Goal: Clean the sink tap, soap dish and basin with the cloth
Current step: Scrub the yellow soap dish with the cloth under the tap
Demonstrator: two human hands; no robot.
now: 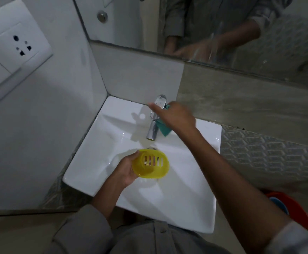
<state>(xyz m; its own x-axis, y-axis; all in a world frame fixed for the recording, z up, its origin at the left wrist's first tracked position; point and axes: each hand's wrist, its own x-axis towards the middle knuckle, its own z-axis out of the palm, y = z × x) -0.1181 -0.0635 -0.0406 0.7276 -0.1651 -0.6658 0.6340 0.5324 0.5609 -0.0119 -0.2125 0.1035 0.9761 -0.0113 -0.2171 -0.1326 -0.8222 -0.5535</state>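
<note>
A white rectangular basin [186, 198] fills the middle of the view. Over its bowl my left hand [126, 170] grips a yellow slotted soap dish [153, 165] by its left rim. The chrome tap [155, 123] stands at the back of the basin, spout pointing toward me. My right hand [175, 116] is at the tap's lever, forefinger stretched across it, and holds a teal cloth [165, 130] that hangs beside the spout. The drain is mostly hidden behind the soap dish.
A mirror [222, 24] runs along the wall behind the basin. A white socket and switch plate [12, 50] is on the left wall. A red bucket [296, 208] sits on the floor at the lower right. Tiled walls close in left and behind.
</note>
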